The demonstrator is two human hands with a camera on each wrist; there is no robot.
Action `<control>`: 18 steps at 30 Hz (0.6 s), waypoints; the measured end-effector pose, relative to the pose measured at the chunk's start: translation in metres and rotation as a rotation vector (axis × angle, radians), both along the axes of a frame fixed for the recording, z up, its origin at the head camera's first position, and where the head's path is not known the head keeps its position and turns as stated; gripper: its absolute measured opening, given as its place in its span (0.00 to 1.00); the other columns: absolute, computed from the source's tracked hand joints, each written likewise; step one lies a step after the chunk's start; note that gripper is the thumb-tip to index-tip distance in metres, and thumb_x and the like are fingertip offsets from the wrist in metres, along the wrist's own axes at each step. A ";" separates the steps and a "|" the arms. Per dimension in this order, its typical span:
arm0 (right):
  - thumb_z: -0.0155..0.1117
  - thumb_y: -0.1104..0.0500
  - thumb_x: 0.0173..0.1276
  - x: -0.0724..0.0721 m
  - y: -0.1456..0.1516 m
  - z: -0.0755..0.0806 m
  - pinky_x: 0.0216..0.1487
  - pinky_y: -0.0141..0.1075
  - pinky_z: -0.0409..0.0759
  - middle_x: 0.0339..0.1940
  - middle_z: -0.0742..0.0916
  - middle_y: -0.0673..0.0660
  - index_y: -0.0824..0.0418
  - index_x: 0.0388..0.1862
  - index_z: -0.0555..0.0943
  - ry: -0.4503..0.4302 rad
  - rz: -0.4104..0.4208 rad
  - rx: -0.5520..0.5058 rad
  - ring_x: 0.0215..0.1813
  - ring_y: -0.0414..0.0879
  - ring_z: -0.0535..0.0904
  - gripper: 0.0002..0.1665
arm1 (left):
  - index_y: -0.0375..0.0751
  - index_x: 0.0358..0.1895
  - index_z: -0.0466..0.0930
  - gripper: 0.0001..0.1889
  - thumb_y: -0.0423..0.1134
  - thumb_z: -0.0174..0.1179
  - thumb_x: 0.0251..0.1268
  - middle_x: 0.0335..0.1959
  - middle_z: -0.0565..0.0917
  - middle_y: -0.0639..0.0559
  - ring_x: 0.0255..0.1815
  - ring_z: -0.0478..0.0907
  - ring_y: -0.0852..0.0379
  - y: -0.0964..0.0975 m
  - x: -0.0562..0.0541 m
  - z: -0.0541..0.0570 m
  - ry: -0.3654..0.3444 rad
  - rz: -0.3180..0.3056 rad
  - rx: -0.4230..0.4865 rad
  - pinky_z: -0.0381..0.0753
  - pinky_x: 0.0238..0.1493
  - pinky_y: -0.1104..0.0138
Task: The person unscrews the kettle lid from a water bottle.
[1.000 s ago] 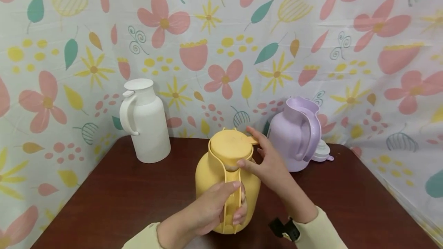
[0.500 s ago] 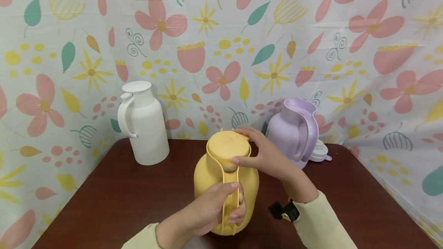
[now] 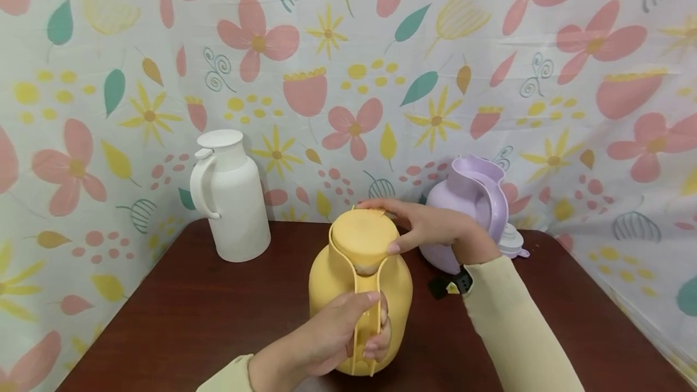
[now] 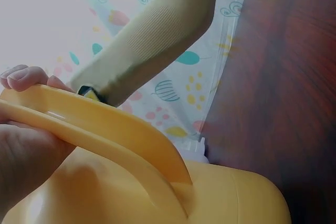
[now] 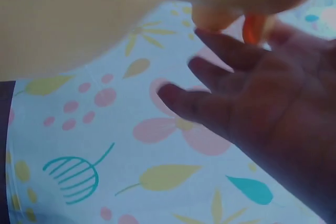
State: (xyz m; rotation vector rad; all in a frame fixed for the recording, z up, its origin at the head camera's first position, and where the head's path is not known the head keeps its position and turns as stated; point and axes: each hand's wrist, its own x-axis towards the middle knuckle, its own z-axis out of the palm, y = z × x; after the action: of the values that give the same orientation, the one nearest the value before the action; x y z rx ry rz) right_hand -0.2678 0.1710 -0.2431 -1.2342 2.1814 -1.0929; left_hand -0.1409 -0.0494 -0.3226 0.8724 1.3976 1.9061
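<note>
A yellow thermos jug (image 3: pixel 400 301) stands at the front middle of the table, its round lid (image 3: pixel 363 231) seated in the spout collar. My left hand (image 3: pixel 340 331) grips the jug's handle (image 3: pixel 366 286), thumb lying along the top of it. In the left wrist view the fingers wrap over the handle (image 4: pixel 121 116). My right hand (image 3: pixel 430 225) holds the lid across its edge, thumb at the near right and forefinger at the far side. From the right wrist, the other fingers of that hand (image 5: pixel 273 98) spread below the jug's collar, and an orange-lit tab (image 5: pixel 252 29) pokes out by them.
A white thermos jug (image 3: pixel 239 210) with its lid on stands at the back left. Behind my right wrist is a purple jug (image 3: pixel 443 198) without a lid, partly covered by the arm. A white-and-purple lid (image 3: pixel 512 241) lies beside it. A floral curtain (image 3: pixel 305 29) backs the table (image 3: pixel 218 313).
The lid has turned anticlockwise, its tab going from the right side to the back. My right hand has swung round with it, forefinger reaching further left. The left hand keeps its grip.
</note>
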 end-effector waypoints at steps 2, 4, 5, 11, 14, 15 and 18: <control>0.73 0.45 0.66 -0.008 -0.001 0.001 0.69 0.30 0.72 0.75 0.70 0.64 0.65 0.78 0.58 -0.026 0.086 -0.003 0.71 0.45 0.72 0.52 | 0.39 0.32 0.59 0.19 0.47 0.34 0.82 0.18 0.67 0.60 0.22 0.64 0.65 0.000 0.000 0.001 0.000 0.001 -0.009 0.67 0.31 0.73; 0.72 0.45 0.66 -0.015 -0.001 0.001 0.69 0.29 0.72 0.72 0.72 0.60 0.68 0.78 0.57 -0.052 0.166 -0.014 0.68 0.40 0.73 0.53 | 0.37 0.31 0.59 0.20 0.48 0.34 0.82 0.17 0.67 0.61 0.22 0.64 0.65 0.001 0.001 0.003 -0.003 0.002 -0.022 0.67 0.32 0.73; 0.72 0.45 0.67 -0.018 -0.001 0.001 0.69 0.29 0.72 0.71 0.73 0.57 0.69 0.78 0.55 -0.070 0.194 -0.018 0.67 0.38 0.73 0.54 | 0.37 0.31 0.59 0.20 0.48 0.35 0.82 0.17 0.67 0.61 0.22 0.64 0.65 0.002 0.002 0.003 -0.009 0.002 -0.026 0.67 0.32 0.73; 0.71 0.43 0.68 -0.027 0.000 -0.003 0.74 0.29 0.69 0.79 0.66 0.60 0.68 0.82 0.44 -0.150 0.292 -0.057 0.76 0.39 0.67 0.62 | 0.42 0.31 0.60 0.19 0.49 0.35 0.82 0.17 0.67 0.60 0.21 0.64 0.65 0.002 0.002 0.003 -0.025 0.005 -0.021 0.67 0.31 0.73; 0.65 0.32 0.67 -0.022 0.000 -0.009 0.83 0.40 0.58 0.86 0.45 0.65 0.60 0.85 0.32 -0.150 0.265 -0.128 0.87 0.52 0.45 0.70 | 0.42 0.31 0.61 0.18 0.47 0.35 0.82 0.17 0.67 0.60 0.21 0.64 0.65 0.001 0.002 0.002 -0.017 0.009 -0.001 0.67 0.31 0.73; 0.63 0.28 0.66 -0.018 -0.001 -0.010 0.85 0.47 0.53 0.86 0.38 0.64 0.56 0.85 0.29 -0.159 0.213 -0.168 0.88 0.56 0.38 0.71 | 0.42 0.31 0.61 0.18 0.47 0.35 0.82 0.17 0.67 0.60 0.21 0.64 0.65 0.001 0.002 0.001 -0.019 0.010 -0.001 0.67 0.31 0.73; 0.54 0.20 0.63 0.005 -0.006 -0.015 0.82 0.67 0.47 0.86 0.36 0.64 0.53 0.85 0.31 -0.118 -0.061 -0.310 0.86 0.67 0.31 0.70 | 0.43 0.32 0.62 0.17 0.46 0.35 0.82 0.17 0.67 0.59 0.21 0.64 0.64 0.001 0.001 0.000 -0.011 0.011 0.015 0.68 0.31 0.73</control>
State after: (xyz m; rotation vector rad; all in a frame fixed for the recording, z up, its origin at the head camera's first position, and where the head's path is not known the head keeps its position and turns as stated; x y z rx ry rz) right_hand -0.2625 0.1646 -0.2580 -1.1979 2.0261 -1.5343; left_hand -0.1400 -0.0484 -0.3230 0.8621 1.3863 1.9287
